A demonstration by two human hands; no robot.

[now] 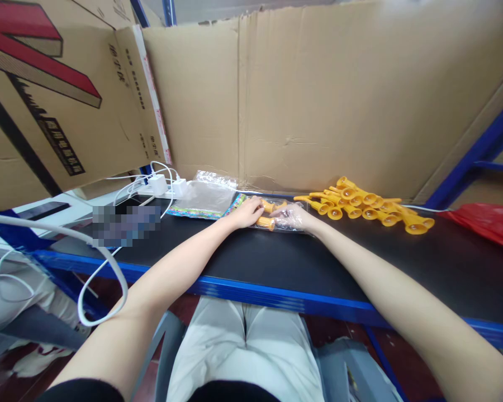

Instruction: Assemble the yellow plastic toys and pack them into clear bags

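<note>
My left hand (248,213) rests on the black shelf top (276,257), its fingers closed on an orange plastic piece (265,223). My right hand (292,216) sits inside a clear plastic bag (285,216) and presses on the orange pieces between the two hands. The fingers of the right hand are curled under the film. A heap of several orange trumpet-shaped plastic pieces (362,204) lies to the right of my hands, against the cardboard.
A stack of clear bags with colourful headers (205,196) lies left of my hands. White chargers and cables (164,185) sit further left. A red bag (490,222) lies at the right. Cardboard (327,100) walls the back. The blue shelf edge (276,296) runs above my knees.
</note>
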